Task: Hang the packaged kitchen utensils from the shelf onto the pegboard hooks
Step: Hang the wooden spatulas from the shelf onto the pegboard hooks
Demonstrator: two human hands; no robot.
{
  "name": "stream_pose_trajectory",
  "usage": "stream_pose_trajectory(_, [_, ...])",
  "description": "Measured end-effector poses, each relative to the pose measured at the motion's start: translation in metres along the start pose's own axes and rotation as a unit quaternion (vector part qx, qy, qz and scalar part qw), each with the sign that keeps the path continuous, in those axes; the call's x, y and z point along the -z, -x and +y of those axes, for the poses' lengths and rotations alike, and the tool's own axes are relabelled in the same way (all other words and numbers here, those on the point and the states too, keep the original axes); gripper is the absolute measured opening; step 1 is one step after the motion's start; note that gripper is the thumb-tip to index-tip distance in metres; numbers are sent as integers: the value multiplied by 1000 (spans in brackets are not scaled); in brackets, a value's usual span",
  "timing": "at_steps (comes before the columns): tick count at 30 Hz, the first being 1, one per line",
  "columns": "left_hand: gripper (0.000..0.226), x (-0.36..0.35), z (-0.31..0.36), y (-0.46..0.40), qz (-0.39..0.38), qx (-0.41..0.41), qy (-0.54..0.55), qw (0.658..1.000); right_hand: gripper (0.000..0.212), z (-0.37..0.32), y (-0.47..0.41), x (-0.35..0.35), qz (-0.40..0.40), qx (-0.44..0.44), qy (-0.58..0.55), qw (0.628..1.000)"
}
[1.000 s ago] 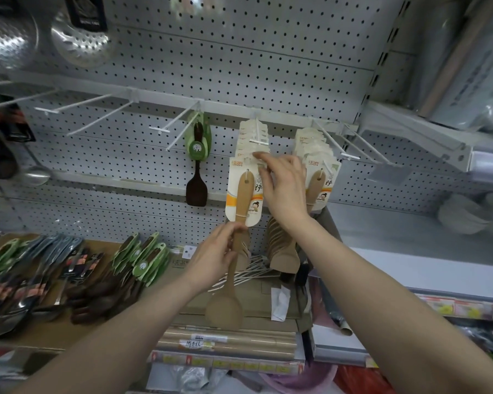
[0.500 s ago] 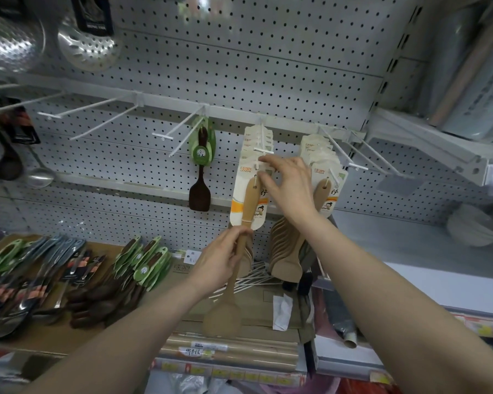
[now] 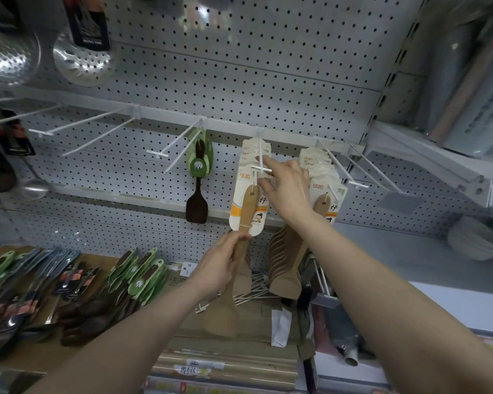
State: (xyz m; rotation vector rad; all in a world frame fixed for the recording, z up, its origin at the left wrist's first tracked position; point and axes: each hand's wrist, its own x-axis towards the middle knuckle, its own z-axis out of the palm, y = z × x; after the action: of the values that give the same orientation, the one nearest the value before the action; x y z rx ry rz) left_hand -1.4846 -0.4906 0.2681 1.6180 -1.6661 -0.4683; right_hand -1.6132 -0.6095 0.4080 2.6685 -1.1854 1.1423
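A packaged wooden spatula (image 3: 246,206) on a white and orange card hangs at the tip of a white pegboard hook (image 3: 261,167), in front of several like cards on the same hook. My left hand (image 3: 219,268) grips the spatula's handle just below the card. My right hand (image 3: 289,191) pinches the top of the card at the hook's tip, index finger raised beside the wire. A second hook to the right carries more wooden spatulas (image 3: 325,180). A dark spatula on a green card (image 3: 198,177) hangs to the left.
Empty white hooks (image 3: 97,129) jut from the pegboard (image 3: 239,66) at left, and more empty hooks (image 3: 356,172) at right. Green-carded utensils (image 3: 143,277) and other packs lie on the shelf below left. Metal strainers (image 3: 80,64) hang above. Paper rolls (image 3: 225,368) lie near the bottom.
My right hand has shifted up to the hook's tip with the card's top. My left hand has stayed on the spatula handle.
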Motion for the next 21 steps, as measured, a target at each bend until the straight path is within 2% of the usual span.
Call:
stream_pose_trajectory(3, [73, 0, 0, 0, -12, 3, -4, 1000, 34, 1, 9, -3, 39, 26, -34, 998])
stream_pose_trajectory(11, [73, 3, 4, 5, -29, 7, -23, 999, 38, -1, 13, 2, -13, 41, 10, 999])
stream_pose_trajectory(14, [72, 10, 6, 8, -30, -1, -94, 995, 48, -4, 24, 7, -13, 80, 96, 992])
stream_pose_trajectory(16, [68, 20, 7, 12, -8, -2, -149, 989, 58, -8, 37, 7, 19, 113, 159, 981])
stream_pose_trajectory(19, [58, 46, 6, 25, 35, -16, -243, 969, 68, -16, 65, 3, 69, 167, 183, 966])
stream_pose_trajectory(21, [55, 70, 4, 40, 59, -37, -305, 950, 72, -29, 86, -2, 60, 192, 186, 962])
